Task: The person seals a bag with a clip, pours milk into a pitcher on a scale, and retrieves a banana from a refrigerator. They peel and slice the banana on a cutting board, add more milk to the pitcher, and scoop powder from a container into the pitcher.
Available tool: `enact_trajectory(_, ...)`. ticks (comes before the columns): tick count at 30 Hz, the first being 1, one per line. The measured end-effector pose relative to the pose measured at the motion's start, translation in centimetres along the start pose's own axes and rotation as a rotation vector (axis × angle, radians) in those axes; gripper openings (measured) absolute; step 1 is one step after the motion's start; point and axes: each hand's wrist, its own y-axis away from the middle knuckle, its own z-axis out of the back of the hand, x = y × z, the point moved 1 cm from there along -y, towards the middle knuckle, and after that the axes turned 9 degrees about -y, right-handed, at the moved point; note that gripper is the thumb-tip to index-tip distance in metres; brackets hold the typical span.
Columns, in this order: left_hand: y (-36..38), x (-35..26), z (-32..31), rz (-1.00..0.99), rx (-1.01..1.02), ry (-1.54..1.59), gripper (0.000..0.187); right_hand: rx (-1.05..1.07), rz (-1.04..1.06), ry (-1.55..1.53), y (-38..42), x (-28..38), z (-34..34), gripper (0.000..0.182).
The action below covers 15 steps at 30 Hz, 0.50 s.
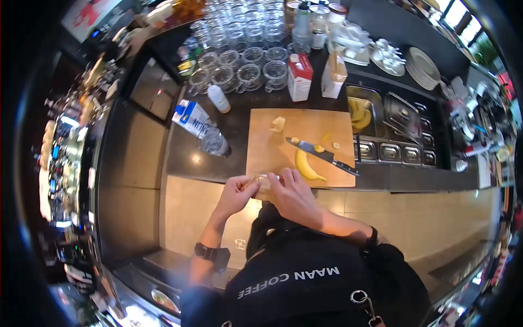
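Close together at the near edge of a wooden cutting board, my left hand and my right hand pinch a small, pale, partly see-through thing. Its kind is not clear, and my fingers hide part of it. Just beyond my right hand lies a yellow banana. A kitchen knife rests slantwise across the board, its dark handle toward the right edge. Small banana pieces lie by the blade. Farther back on the board is a pale yellow crumpled-looking piece.
Left of the board stand a blue-and-white carton, a clear plastic container and a white bottle. Behind are a red-and-white carton and several glass mugs. On the right, bananas sit in a metal pan beside steel inserts.
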Motion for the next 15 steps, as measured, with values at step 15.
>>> enact_trajectory(15, -13.4, -2.0, 3.1, -0.146, -0.168, 0.082, 0.011, -0.190, -0.475, 0.437, 8.5, -17.4, 4.0, 0.038)
